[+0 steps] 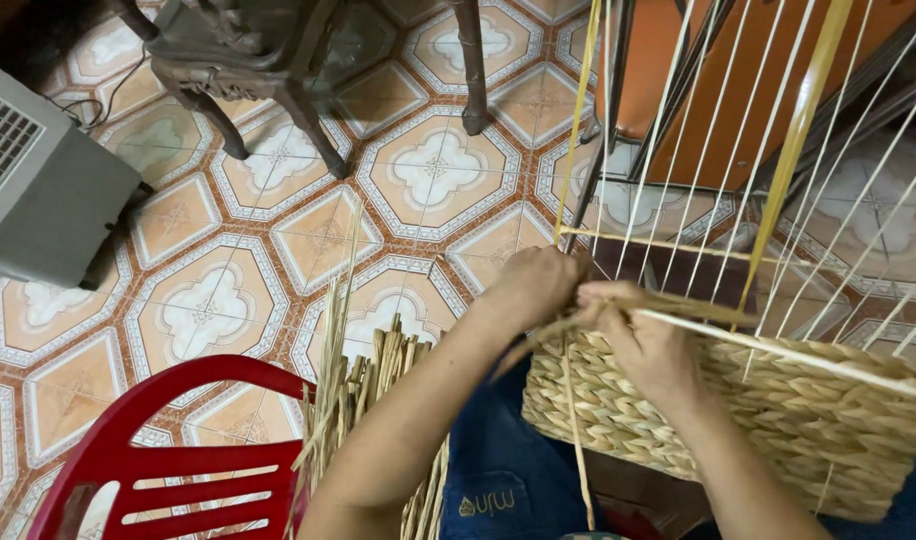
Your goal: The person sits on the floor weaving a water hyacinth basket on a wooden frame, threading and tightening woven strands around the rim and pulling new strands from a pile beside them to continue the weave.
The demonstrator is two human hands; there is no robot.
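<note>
Head view: my left hand (533, 285) and right hand (643, 345) meet at the top rim of the half-woven basket (778, 420) on my lap, fingers closed around a straw strand (576, 420). Pale upright ribs (698, 150) rise from the rim. Pulling too hard could, I judge, snap the strand or bend a rib.

left hand (533, 285) fingers curled, gripping | right hand (646, 340) fingers curled, pinching
</note>
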